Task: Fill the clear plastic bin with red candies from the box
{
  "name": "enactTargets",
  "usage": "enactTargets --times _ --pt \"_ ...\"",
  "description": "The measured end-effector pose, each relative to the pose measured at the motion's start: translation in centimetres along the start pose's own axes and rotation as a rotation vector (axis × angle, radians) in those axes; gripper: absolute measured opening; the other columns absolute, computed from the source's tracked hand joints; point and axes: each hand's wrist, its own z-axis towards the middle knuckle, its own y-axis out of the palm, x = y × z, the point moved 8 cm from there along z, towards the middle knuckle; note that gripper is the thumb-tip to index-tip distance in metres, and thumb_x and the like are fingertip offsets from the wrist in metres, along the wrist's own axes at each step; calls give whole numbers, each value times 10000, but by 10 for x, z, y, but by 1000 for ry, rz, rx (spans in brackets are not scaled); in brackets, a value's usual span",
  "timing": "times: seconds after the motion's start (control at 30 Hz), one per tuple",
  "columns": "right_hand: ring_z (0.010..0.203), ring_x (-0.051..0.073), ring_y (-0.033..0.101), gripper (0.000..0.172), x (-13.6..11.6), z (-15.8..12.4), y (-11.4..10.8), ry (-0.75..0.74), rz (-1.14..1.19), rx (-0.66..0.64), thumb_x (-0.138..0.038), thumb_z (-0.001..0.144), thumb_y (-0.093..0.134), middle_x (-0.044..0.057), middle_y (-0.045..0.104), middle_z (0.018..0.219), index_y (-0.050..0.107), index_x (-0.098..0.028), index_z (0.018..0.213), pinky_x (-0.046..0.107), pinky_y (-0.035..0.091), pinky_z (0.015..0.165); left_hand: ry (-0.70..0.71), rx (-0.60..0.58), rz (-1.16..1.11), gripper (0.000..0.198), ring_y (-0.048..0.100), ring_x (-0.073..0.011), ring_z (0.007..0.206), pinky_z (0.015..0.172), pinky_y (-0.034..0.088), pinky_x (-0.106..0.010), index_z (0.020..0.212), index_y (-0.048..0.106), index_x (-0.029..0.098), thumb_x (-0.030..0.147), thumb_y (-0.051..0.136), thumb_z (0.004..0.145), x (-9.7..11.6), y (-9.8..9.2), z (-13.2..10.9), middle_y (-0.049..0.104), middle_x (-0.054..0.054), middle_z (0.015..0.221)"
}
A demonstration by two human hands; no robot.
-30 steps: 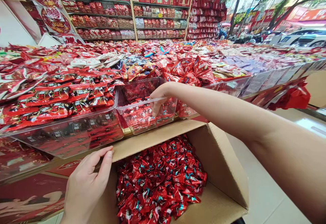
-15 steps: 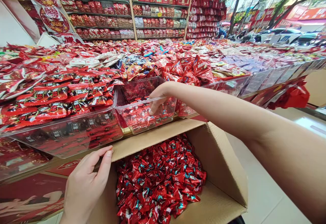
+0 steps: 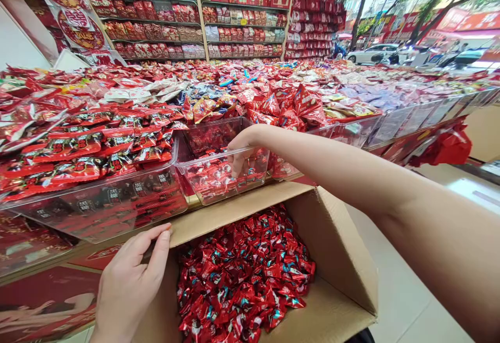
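At the lower left, my left hand (image 3: 135,275) pinches the upper left corner of an open cardboard box (image 3: 344,249) between thumb and fingers. The tilted box holds a heap of small red-wrapped candies (image 3: 246,275) with blue and white marks. My right hand (image 3: 242,150) reaches over the front wall of a clear plastic bin (image 3: 222,189). Its fingers point down, slightly apart, and touch similar red candies (image 3: 211,174) on the bin's floor. The fingers show through the clear wall, their tips partly hidden. No candy is visible in their grasp.
To the left stands a clear bin (image 3: 97,218) piled with red and black packets (image 3: 82,145). Triangular red packets (image 3: 308,101) lie behind my right wrist. More clear bins (image 3: 417,116) run along the display to the right. Stocked shelves (image 3: 156,23) rise at the back.
My right hand's fingers have shifted slightly within the bin, reaching down among the candies. My left hand stays on the box corner, and the view has moved very slightly.
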Motion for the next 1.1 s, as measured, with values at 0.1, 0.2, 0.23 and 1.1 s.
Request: enactTargets --times 0.1,0.2,0.23,1.1 --pt "810 167 561 548 0 1 0 -6 33 1 -470 558 673 35 577 799 563 -72 918 268 446 665 -5 1 1 237 606 -165 813 784 432 -270 912 595 298 421 485 742 -1 0 0 653 21 912" --pt "809 164 563 526 1 1 1 -6 49 -14 -475 576 660 29 580 794 570 -80 910 272 445 680 -6 6 -7 241 607 -164 801 778 432 -269 914 596 298 424 484 741 -2 0 -1 653 23 919" --pt "806 163 564 520 1 1 2 -1 45 -20 -479 579 655 29 581 791 575 -79 902 273 445 682 -4 7 -10 240 606 -163 798 775 433 -266 911 597 296 423 484 742 -2 0 -1 654 23 918" --pt "721 121 511 332 -19 -20 -36 -86 -187 487 -373 712 578 51 582 779 581 -81 869 240 379 670 4 16 -11 250 611 -170 815 783 442 -270 903 599 288 436 475 744 1 -2 -2 660 14 902"
